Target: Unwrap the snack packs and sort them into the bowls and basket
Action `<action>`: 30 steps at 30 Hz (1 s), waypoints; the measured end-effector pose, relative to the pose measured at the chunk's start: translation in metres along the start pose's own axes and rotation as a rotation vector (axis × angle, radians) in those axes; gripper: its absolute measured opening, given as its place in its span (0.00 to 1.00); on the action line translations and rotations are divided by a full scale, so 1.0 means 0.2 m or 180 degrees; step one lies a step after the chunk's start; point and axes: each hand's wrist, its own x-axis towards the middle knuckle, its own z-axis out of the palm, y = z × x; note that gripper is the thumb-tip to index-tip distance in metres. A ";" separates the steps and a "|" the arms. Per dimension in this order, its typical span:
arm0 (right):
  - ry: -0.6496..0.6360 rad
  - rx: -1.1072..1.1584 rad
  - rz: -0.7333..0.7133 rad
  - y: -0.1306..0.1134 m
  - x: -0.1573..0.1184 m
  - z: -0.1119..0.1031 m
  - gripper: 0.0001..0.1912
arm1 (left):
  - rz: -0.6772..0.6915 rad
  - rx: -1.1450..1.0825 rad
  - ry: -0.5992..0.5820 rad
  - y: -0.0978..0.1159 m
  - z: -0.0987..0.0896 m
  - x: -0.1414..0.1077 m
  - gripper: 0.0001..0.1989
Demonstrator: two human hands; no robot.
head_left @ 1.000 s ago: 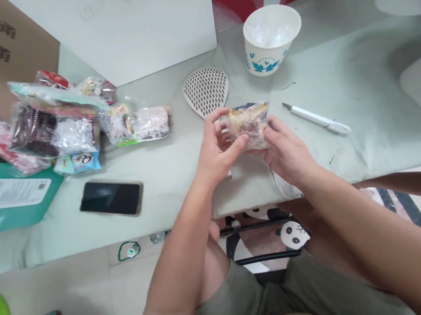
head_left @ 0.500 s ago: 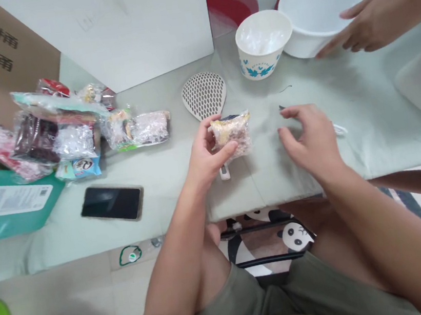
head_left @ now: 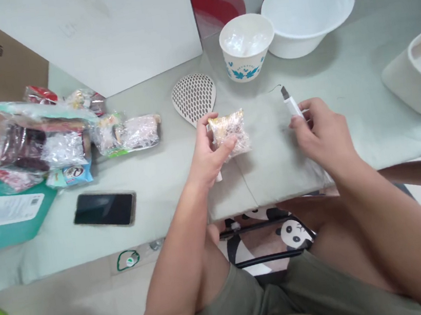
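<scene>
Packet (head_left: 231, 125): held in the left hand (head_left: 204, 155), over the near middle of the cloth (head_left: 175, 183). Whether its lower edge touches the cloth cannot be told.

Handling, as judged: light; soft and yielding overall, with a thin, glossy, crinkled wrap that may slide under dry fingertips. The pale and brown filling looks liable to crush or crumble under a hard pinch. Sound hold: a side edge, thumb flat on the broad face and fingers spread behind, pressure light.

Orientation: broad face turned up towards the wearer. The outline is nearly square, so the long axis is weakly marked; it appears to run left to right, the free end directed at the right hand (head_left: 326, 134). The upper edge rises slightly to the right.

Left fingers: closed on the packet's left side, thumb across its face. Right fingers: drawn in narrow around the white cutter (head_left: 293, 108), its dark blade (head_left: 284, 93) pointing away from the wearer, well apart from the packet.

Surroundings: mesh scoop (head_left: 194, 96) beyond the left hand, its handle partly hidden; cup (head_left: 239, 68) farther off, just beside the bowl (head_left: 292, 46); phone (head_left: 104, 209) and a heap of snacks (head_left: 26, 145) to the left.
</scene>
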 end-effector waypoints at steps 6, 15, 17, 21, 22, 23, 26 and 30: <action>-0.0934 0.1773 -0.0143 -0.10 -0.10 0.02 0.09 | 0.0321 0.0253 -0.0239 -0.03 0.00 0.00 0.38; -0.1631 0.2176 -0.0350 -0.16 -0.20 0.07 0.20 | 0.0569 0.0814 -0.0280 -0.04 0.03 -0.01 0.28; -0.1756 0.2245 -0.0119 -0.18 -0.20 0.08 0.21 | 0.0653 0.0920 -0.0340 -0.04 0.03 -0.01 0.28; -0.2028 0.2499 0.0296 -0.20 -0.20 0.09 0.19 | 0.0850 0.1063 -0.0419 -0.06 0.03 -0.01 0.26; -0.2094 0.2588 0.0370 -0.20 -0.20 0.08 0.19 | 0.0897 0.1102 -0.0414 -0.06 0.03 -0.01 0.26; -0.2142 0.2672 0.0434 -0.20 -0.20 0.08 0.19 | 0.0940 0.1153 -0.0403 -0.06 0.02 -0.01 0.26; -0.2158 0.2849 0.0589 -0.21 -0.20 0.09 0.19 | 0.1078 0.1325 -0.0333 -0.06 0.01 -0.01 0.26; -0.2002 0.2886 0.0617 -0.21 -0.22 0.10 0.19 | 0.1164 0.1372 -0.0228 -0.06 0.01 -0.01 0.25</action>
